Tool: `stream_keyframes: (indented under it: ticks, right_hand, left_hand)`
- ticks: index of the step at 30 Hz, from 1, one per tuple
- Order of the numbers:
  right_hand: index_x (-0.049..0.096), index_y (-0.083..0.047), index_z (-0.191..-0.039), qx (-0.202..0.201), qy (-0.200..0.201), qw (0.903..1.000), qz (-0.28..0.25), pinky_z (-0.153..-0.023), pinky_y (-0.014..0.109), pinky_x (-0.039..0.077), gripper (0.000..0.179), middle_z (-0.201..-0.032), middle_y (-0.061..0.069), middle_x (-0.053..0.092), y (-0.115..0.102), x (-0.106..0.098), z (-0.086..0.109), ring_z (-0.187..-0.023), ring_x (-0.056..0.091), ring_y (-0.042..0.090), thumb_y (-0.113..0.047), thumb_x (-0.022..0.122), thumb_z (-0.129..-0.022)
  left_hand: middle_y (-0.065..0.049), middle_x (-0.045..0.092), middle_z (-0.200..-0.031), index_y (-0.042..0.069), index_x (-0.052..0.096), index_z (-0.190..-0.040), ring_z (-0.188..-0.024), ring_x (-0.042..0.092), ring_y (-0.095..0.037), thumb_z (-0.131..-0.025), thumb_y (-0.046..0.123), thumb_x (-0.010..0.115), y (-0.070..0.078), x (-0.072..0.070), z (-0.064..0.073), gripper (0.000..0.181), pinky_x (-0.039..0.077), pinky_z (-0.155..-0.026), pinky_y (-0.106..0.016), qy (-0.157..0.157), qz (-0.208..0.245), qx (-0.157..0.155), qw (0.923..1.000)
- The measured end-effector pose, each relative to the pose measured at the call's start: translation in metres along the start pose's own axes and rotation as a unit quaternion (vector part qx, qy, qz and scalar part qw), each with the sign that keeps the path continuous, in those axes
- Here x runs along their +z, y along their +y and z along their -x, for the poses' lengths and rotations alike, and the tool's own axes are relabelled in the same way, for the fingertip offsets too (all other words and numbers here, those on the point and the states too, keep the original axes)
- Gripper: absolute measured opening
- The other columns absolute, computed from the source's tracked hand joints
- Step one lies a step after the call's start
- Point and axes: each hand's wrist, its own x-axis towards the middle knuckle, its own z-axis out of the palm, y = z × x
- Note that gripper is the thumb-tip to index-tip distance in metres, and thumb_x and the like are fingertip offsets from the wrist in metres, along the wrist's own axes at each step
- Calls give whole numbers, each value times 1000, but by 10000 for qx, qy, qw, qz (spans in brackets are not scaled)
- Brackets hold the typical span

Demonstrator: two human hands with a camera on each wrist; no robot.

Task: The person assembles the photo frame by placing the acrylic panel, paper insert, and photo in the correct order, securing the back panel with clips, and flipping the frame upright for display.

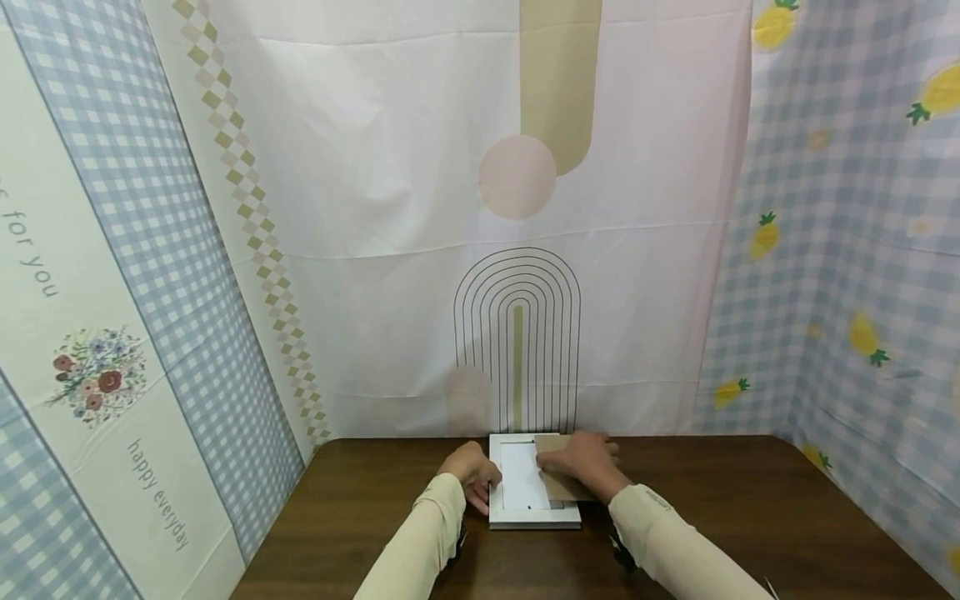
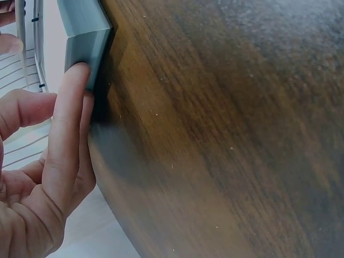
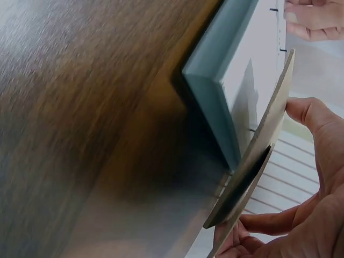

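A white picture frame [image 1: 535, 524] lies on the table with its back up, small dark tabs along its inner edge and a white sheet [image 1: 521, 475] inside. My left hand [image 1: 471, 475] holds the frame's left side; in the left wrist view the index finger [image 2: 69, 123] lies along the outer side wall, the thumb bent over near the rim. My right hand [image 1: 588, 461] grips a brown backing board [image 3: 263, 131], thumb on one face and fingers behind. The board tilts up over the frame's right part, and a thin flap [image 3: 247, 196] stands off its outer face.
The brown wooden table [image 1: 375, 500] ends just behind the frame, at a hanging white cloth [image 1: 390, 333] with printed arches. Checked cloths hang at the left [image 1: 195, 275] and right [image 1: 817, 275].
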Motion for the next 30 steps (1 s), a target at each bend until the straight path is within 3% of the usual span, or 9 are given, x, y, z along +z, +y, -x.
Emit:
stream_keyframes:
  ticks: [12, 21, 30]
  right_hand:
    - [74, 14, -103, -107, 46, 9998, 171, -92, 64, 64, 84, -121, 45, 61, -16, 4, 3, -112, 61, 59, -63, 91, -75]
    - [73, 13, -109, -33, 19, 9998, 215, -92, 63, 65, 88, -115, 39, 62, -23, 12, 6, -111, 62, 55, -66, 92, -77]
    - [74, 12, -108, -33, -38, 9999, 138, -93, 65, 65, 84, -117, 40, 60, -30, 16, 8, -111, 61, 54, -64, 93, -77]
  left_hand:
    - [-26, 72, -86, -11, 66, -93, -77, 83, -44, -92, -7, 72, 0, 0, 3, 8, 76, -66, -43, -18, 22, 65, 10000]
    - [-24, 72, -84, -9, 66, -91, -79, 84, -45, -91, -7, 71, -3, 1, 5, 6, 76, -66, -41, 11, -42, 45, 10000]
    - [-24, 71, -85, -9, 65, -89, -71, 82, -40, -90, -8, 71, -2, 1, 5, 5, 76, -64, -40, 13, 37, 141, 9999]
